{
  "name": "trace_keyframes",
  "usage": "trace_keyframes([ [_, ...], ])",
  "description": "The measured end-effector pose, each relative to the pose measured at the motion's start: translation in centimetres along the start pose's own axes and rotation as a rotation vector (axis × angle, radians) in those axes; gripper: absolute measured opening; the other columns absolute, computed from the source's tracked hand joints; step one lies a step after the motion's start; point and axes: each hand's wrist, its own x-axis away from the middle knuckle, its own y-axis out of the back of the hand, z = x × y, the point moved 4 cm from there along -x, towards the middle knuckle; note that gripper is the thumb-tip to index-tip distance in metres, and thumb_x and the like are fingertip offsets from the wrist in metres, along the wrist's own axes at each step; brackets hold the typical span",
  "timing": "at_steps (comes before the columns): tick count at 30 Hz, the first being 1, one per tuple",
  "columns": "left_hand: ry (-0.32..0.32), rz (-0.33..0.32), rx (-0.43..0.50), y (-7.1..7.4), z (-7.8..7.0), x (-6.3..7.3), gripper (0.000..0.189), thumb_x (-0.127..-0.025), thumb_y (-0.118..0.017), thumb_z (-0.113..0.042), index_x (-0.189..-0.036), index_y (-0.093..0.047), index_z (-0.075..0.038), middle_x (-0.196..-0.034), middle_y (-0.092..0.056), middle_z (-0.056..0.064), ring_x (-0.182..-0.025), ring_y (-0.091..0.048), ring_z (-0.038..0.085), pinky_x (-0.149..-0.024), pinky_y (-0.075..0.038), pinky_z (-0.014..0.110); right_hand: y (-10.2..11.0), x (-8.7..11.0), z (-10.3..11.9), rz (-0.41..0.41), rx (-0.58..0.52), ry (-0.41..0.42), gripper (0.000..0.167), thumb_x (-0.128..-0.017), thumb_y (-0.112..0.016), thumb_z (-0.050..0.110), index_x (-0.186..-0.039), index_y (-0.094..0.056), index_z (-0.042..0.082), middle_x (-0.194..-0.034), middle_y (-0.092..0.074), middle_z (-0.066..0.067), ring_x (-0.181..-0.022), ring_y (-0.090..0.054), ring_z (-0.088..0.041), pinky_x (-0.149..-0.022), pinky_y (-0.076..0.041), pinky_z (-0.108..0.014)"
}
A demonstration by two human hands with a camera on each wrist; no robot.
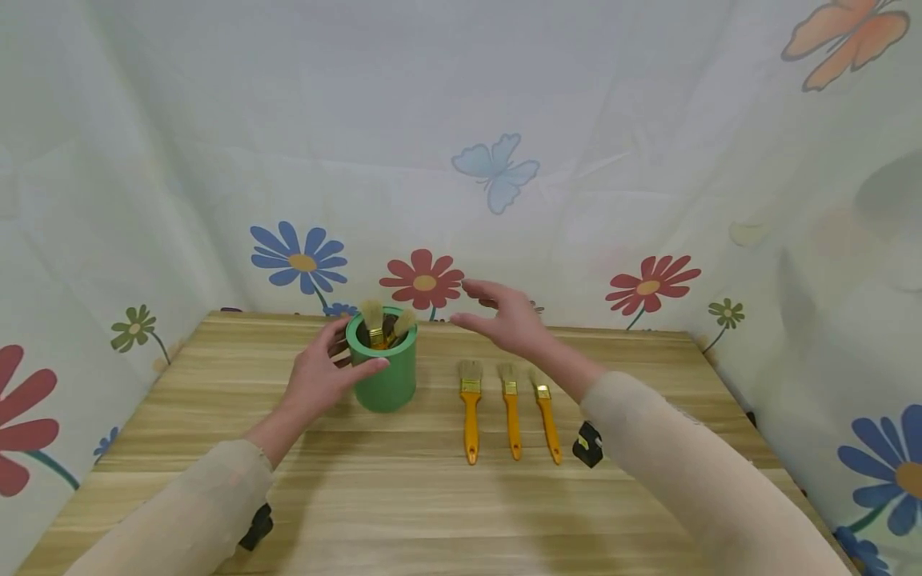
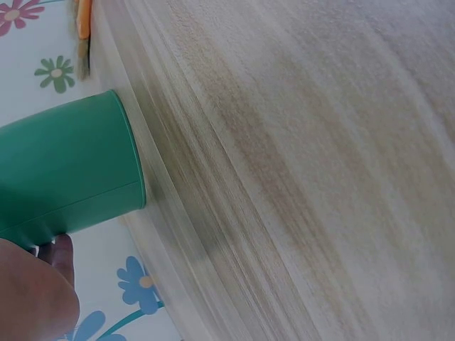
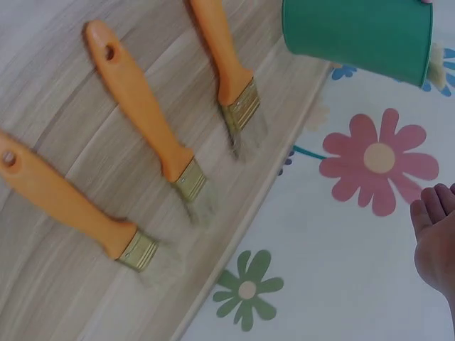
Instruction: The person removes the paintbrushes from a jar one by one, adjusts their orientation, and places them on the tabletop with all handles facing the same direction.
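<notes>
**Tipping Risk Noted at Green Cup**

The green cup (image 1: 386,386), holding brushes (image 1: 373,320), stood upright on the wooden table (image 1: 360,500), left of three loose brushes (image 1: 512,416). A sideways pull by the left hand (image 1: 317,374) was judged able to topple it; a lowered right sleeve (image 1: 651,436) could have knocked the nearest loose brush. The left hand's fingers and thumb curled about the cup near its rim. The right hand (image 1: 510,322) was raised, thumb and fingers apart, gripping nothing.

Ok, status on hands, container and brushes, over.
Left hand holding upright green container, brushes inside. Right hand raised, empty. Three orange-handled brushes lying side by side on table. No obstruction seen between right hand and container.
</notes>
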Motion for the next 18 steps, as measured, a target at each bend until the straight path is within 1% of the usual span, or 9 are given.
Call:
trace_keyframes([
  [6, -0.008, 0.000, 0.001, 0.0, 0.1, 0.0, 0.100, -0.087, -0.089, -0.050, -0.163, -0.038, -0.012, -0.162, -0.047, 0.018, -0.149, -0.047, 0.042, -0.119, -0.046, 0.056, -1.2, -0.6, 1.0, -0.001, 0.019, 0.015, 0.070, -0.098, -0.081, 0.037, -0.156, -0.056, 0.008, -0.155, -0.060, -0.009, -0.140, -0.060, -0.031, -0.117, -0.051, -0.042],
  [10, -0.013, -0.001, -0.001, 0.0, 0.1, 0.0, 0.100, -0.087, -0.089, -0.050, -0.164, -0.037, -0.011, -0.162, -0.048, 0.018, -0.149, -0.047, 0.043, -0.119, -0.046, 0.056, -2.2, -1.1, 1.6, 0.013, 0.019, 0.034, 0.068, -0.098, -0.081, 0.036, -0.155, -0.056, 0.009, -0.154, -0.060, -0.010, -0.140, -0.060, -0.030, -0.118, -0.050, -0.041],
  [13, -0.011, 0.002, 0.001, 0.0, 0.1, 0.0, 0.101, -0.087, -0.089, -0.051, -0.164, -0.037, -0.011, -0.163, -0.047, 0.018, -0.149, -0.047, 0.043, -0.119, -0.046, 0.056, -3.0, -1.4, 2.0, 0.025, 0.006, 0.050, 0.069, -0.098, -0.082, 0.035, -0.156, -0.055, 0.008, -0.154, -0.060, -0.012, -0.140, -0.060, -0.031, -0.118, -0.050, -0.041],
  [18, -0.005, 0.003, 0.003, -0.1, 0.3, 0.0, 0.102, -0.086, -0.089, -0.052, -0.164, -0.036, -0.012, -0.163, -0.047, 0.017, -0.150, -0.047, 0.042, -0.119, -0.046, 0.055, -4.1, -1.8, 2.4, 0.034, 0.001, 0.057, 0.070, -0.097, -0.082, 0.037, -0.154, -0.056, 0.006, -0.151, -0.062, -0.013, -0.137, -0.062, -0.032, -0.116, -0.052, -0.042],
])
